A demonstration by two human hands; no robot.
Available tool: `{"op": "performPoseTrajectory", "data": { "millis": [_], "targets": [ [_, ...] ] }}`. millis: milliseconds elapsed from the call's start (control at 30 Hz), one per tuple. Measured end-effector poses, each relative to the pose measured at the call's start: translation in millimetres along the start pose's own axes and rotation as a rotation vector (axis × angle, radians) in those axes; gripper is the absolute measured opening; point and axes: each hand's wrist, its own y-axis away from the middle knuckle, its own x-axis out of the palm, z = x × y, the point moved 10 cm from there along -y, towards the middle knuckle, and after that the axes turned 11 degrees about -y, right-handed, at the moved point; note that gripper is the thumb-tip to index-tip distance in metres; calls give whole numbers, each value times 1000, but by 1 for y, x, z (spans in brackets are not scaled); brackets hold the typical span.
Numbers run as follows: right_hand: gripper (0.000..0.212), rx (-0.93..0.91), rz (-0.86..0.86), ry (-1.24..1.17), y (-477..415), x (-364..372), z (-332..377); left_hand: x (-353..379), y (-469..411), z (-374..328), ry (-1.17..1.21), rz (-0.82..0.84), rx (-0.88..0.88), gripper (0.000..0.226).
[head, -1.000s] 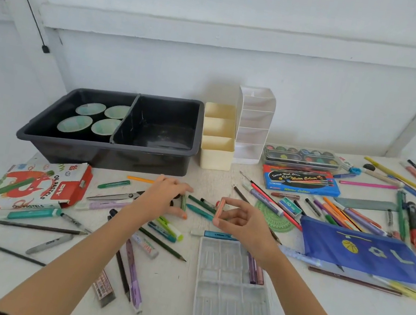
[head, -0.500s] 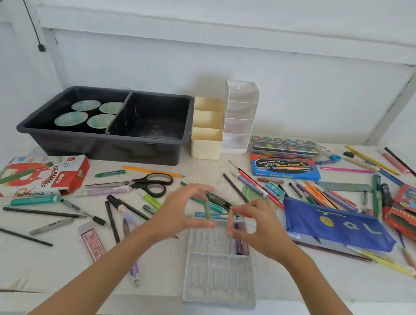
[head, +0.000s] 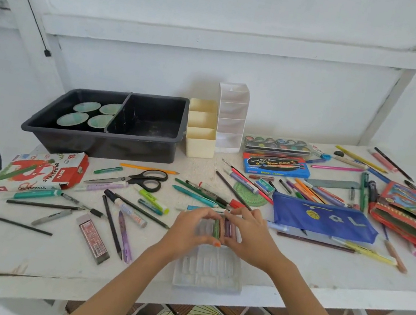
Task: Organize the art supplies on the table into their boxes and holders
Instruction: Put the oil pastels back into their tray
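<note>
The left hand (head: pixel 190 227) pinched a green pastel (head: pixel 216 228) lengthwise over the clear tray's (head: pixel 209 271) far end. The right hand (head: pixel 249 237) pinched a pink pastel (head: pixel 222 226) just beside it.

Your white table (head: pixel 319 277) carries a black divided tub (head: pixel 108 146) along the back. A cream pen holder (head: pixel 199 142) stands just beside the tub's right end, and a white tiered holder (head: pixel 231 122) stands next to that. Right of them you have a watercolour pan set (head: pixel 277 145), with a blue Water Colour box (head: pixel 276 166) in front of it.

At your left lies the oil pastels box (head: pixel 40 172), near the scissors (head: pixel 142 177). An orange pencil (head: pixel 149 168) lies between the scissors and the tub.

Near your front edge sits a clear plastic tray (head: pixel 209 271). Left of it are a maroon flat case (head: pixel 92 239) and a purple pen (head: pixel 125 238).

To your right are a green protractor (head: pixel 255 200), a blue pouch (head: pixel 323 219) and red pencil packs (head: pixel 413 218). Loose pens and markers (head: pixel 189 194) are scattered throughout.
</note>
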Motion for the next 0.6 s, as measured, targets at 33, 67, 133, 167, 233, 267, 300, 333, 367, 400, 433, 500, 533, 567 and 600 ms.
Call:
{"op": "performPoseTrajectory", "data": {
  "millis": [33, 67, 133, 167, 233, 267, 300, 333, 367, 400, 433, 500, 533, 567, 600],
  "targets": [
    [56, -7, -19, -42, 2, 1, -1, 0, 2, 1, -14, -20, -3, 47],
    [51, -24, -56, -88, 5, 1, 0, -1, 4, 1, -32, -44, -1, 45],
    [41, -56, -132, -126, 12, -1, 1, -1, 8, 1, -62, -84, 2, 44],
    [39, -60, -148, -114, 15, 1, 2, -1, 10, 0, -74, -99, 3, 44],
    [39, -72, -152, -64, 20, 7, 2, -1, 16, -7, -86, -137, 27, 42],
    [41, -76, -156, -47, 22, 9, 4, -1, 19, -11, -94, -162, 49, 39],
    [43, -77, -162, -36, 25, 11, 6, -2, 23, -16, -107, -189, 67, 37],
    [47, -81, -174, -15, 27, 11, 9, -1, 26, -18, -117, -212, 74, 35],
    [50, -86, -193, 10, 30, 11, 10, -1, 28, -18, -119, -226, 63, 35],
    [49, -82, -208, 25, 33, 12, 11, 0, 30, -16, -120, -233, 46, 36],
    [47, -77, -229, 29, 35, 12, 10, 1, 31, -14, -130, -231, 28, 38],
    [45, -69, -242, -1, 38, 13, 9, 3, 32, -11, -164, -223, 15, 41],
    [45, -68, -246, -16, 38, 13, 8, 4, 33, -12, -173, -223, 16, 42],
    [46, -74, -256, -24, 39, 13, 7, 4, 33, -13, -178, -220, 17, 42],
    [47, -72, -254, -32, 39, 13, 7, 4, 33, -14, -185, -217, 21, 42]
  ]
}}
